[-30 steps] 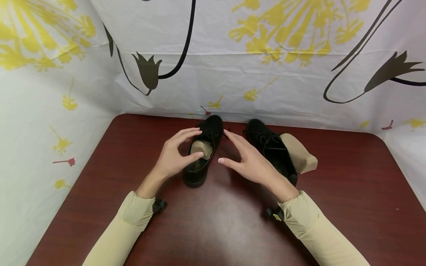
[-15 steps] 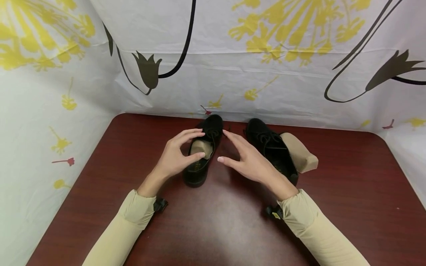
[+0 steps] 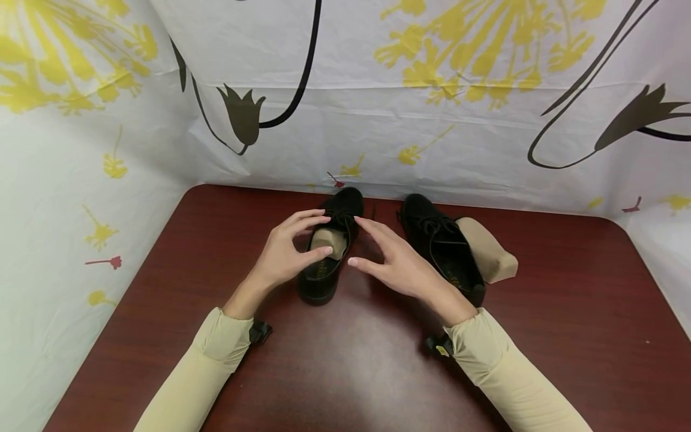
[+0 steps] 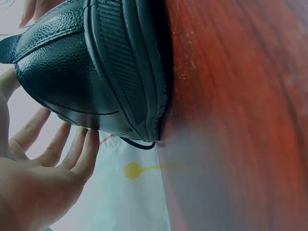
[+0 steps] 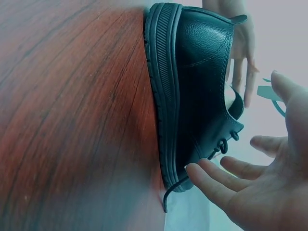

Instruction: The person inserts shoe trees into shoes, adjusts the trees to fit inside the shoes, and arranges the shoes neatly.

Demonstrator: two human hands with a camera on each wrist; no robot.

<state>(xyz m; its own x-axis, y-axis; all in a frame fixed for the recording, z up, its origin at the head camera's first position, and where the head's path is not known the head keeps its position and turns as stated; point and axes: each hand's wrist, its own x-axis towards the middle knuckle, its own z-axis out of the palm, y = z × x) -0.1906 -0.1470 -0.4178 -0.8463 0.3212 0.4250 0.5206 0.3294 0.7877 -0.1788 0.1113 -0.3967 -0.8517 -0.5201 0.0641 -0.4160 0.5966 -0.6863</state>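
Observation:
Two black lace-up shoes stand on the table with toes to the back wall. Over the left shoe (image 3: 317, 289), my left hand (image 3: 278, 255) spreads its fingers along the left side, its thumb over the opening. A beige shaped insert (image 3: 326, 239) sits inside that shoe. My right hand (image 3: 396, 258) holds its fingers loosely extended at the same shoe's right side, fingertips right by the laces. In the right wrist view a lace end (image 5: 174, 188) hangs down past the sole near those fingertips. Neither hand grips anything.
The right shoe (image 3: 456, 264) stands behind my right forearm, its opening showing the insole. Against its outer side lies another beige insert (image 3: 486, 252). A white cloth (image 3: 345, 108) with flower prints hangs behind and left of the dark red table (image 3: 345, 372).
My right hand has shifted slightly left, its fingertips closer to the left shoe's laces. My left hand stays nearly still. Both shoes and inserts keep their places.

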